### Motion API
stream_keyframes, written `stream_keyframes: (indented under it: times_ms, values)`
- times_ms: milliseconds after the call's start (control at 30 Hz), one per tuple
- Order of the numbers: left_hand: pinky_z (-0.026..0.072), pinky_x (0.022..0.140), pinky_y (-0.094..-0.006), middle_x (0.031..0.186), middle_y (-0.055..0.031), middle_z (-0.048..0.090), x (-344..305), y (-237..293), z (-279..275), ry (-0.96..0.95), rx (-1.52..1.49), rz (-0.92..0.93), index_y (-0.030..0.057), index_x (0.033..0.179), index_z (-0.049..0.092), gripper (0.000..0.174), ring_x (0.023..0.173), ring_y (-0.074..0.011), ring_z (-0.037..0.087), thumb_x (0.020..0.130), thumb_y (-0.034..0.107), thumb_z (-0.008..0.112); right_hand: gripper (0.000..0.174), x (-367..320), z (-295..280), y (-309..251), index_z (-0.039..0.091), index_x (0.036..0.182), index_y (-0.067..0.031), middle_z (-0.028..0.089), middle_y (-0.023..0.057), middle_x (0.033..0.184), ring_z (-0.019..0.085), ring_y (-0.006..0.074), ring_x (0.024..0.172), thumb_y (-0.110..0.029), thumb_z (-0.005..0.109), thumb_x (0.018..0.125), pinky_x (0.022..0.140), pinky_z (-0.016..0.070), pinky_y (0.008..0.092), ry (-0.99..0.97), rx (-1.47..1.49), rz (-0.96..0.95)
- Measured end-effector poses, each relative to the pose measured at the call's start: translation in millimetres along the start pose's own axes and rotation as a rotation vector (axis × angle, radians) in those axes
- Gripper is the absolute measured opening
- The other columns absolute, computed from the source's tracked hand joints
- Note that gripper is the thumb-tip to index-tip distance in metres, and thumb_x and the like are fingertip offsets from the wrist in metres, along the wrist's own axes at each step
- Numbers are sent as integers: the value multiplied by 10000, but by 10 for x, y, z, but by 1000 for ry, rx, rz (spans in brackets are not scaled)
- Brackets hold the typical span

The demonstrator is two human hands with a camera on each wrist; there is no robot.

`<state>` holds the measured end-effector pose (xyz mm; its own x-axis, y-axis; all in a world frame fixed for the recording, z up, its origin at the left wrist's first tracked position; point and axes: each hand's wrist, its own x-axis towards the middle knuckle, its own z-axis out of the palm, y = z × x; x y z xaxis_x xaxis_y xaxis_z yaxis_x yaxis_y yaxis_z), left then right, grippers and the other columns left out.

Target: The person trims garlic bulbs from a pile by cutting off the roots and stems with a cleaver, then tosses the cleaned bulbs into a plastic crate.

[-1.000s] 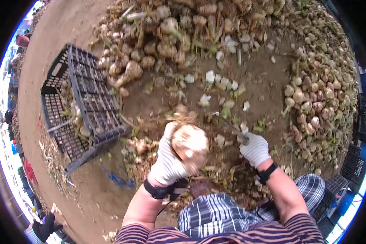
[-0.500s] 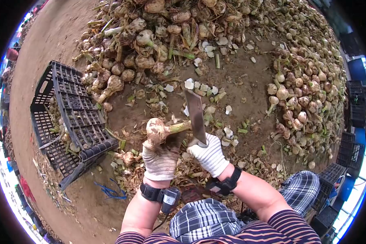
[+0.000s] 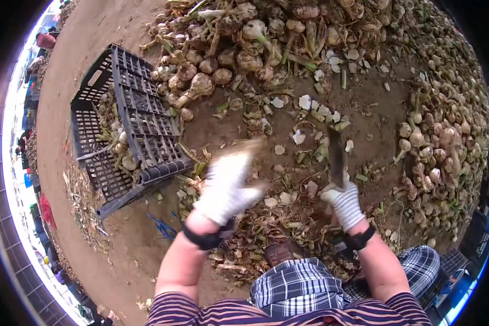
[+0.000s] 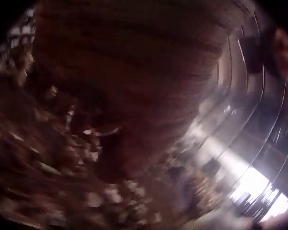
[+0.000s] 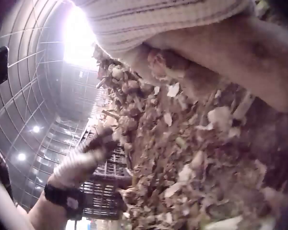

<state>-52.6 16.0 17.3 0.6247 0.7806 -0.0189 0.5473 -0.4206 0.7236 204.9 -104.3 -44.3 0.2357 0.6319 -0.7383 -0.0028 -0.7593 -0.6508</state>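
Note:
My left hand (image 3: 228,187), in a white knit glove, is blurred over the ground, fingers stretched out and thumb apart, with no bulb in its grip. Its fingertips look brown with dirt. My right hand (image 3: 343,205), in a striped white glove, grips a knife with a broad dark blade (image 3: 337,157) pointing away from me. The right wrist view shows its glove (image 5: 168,24) close up, and the left hand (image 5: 81,165) farther off. A heap of untrimmed garlic bulbs (image 3: 250,60) lies ahead; garlic bulbs (image 3: 434,157) are piled at right, a blurred bulb (image 3: 449,141) among them.
A black plastic crate (image 3: 146,114) leans on its side at left, with garlic and stalks inside. Peel and stem scraps (image 3: 288,223) litter the dirt floor around my feet. Blue twine (image 3: 163,227) lies near the crate; dark crates (image 3: 475,236) stand at far right.
Half a second ago the left hand held a garlic bulb with its stalk against the blade; now that hand is without it. The hands have moved apart, the knife going right.

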Motion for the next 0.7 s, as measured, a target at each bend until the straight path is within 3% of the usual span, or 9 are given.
stream_keyframes:
  times_ms: [100, 167, 267, 300, 333, 433, 533, 667, 700]
  values:
    - [261, 1080, -494, 1189, -158, 545, -825, -628, -36, -288, 865, -397, 67, 1248, 469, 707, 1166, -300, 485, 620, 195, 768, 376, -30, -126, -19, 537, 1077, -21, 538, 0, 705, 472, 87, 573, -22, 618, 710, 504, 404, 227, 78, 93, 50]
    - [290, 1073, -437, 1149, -153, 563, -1150, -1065, 70, -311, 760, -481, 86, 1188, 493, 708, 1093, -292, 522, 567, 241, 796, 358, 439, -144, 766, 544, 1071, -5, 552, 8, 726, 483, 80, 592, -35, 610, 720, 530, 402, 208, 77, 408, -49]
    - [373, 1000, -425, 1068, -158, 598, -914, -769, 82, -122, 388, -653, 82, 1122, 518, 608, 1051, -306, 544, 586, 218, 770, 156, -51, 46, -155, 562, 873, 9, 582, 11, 733, 505, 81, 627, -90, 588, 755, 577, 434, 238, 15, -227, -49]
    - [406, 971, -413, 1063, -151, 603, -899, -771, 182, 60, 212, -641, 79, 1106, 520, 584, 1023, -302, 564, 593, 211, 764, 131, 172, 17, 204, 561, 791, -19, 598, 60, 674, 557, 163, 589, -140, 588, 746, 542, 463, 308, -41, -35, -249]
    - [472, 884, -361, 1073, -123, 602, -752, -623, 216, 107, -155, -726, 66, 1133, 483, 596, 948, -256, 597, 620, 175, 764, 130, 18, 11, -37, 567, 771, -31, 595, 97, 649, 573, 224, 575, -154, 588, 732, 528, 468, 344, -36, -402, -395]
    - [496, 805, -288, 1037, -49, 596, -380, -131, 278, 127, -724, -623, 44, 1214, 431, 623, 917, -139, 576, 700, 101, 779, 119, -365, 83, -651, 576, 726, -63, 577, 177, 617, 587, 371, 575, -180, 576, 701, 520, 476, 426, -112, -913, -618]
    - [500, 836, -282, 1057, -41, 607, -223, 130, 302, 53, -1182, -632, 36, 1270, 393, 640, 898, -131, 593, 743, 79, 753, 131, -457, 128, -734, 588, 744, -66, 608, 152, 693, 609, 346, 651, -170, 600, 665, 560, 482, 433, -191, -1033, -706]
    - [505, 792, -290, 1068, -69, 589, -230, 287, 473, -22, -895, -357, 57, 1266, 409, 448, 885, -113, 576, 859, 61, 595, 140, -528, 180, -817, 600, 766, -78, 616, 147, 712, 612, 347, 671, -179, 610, 669, 576, 483, 437, -238, -1038, -672]
    - [488, 839, -323, 1086, -77, 580, -279, 208, 588, -64, -467, -128, 63, 1260, 419, 395, 929, -129, 567, 892, 118, 553, 145, -541, 197, -831, 602, 771, -79, 618, 147, 714, 614, 346, 677, -184, 613, 671, 579, 484, 436, -259, -1021, -687]
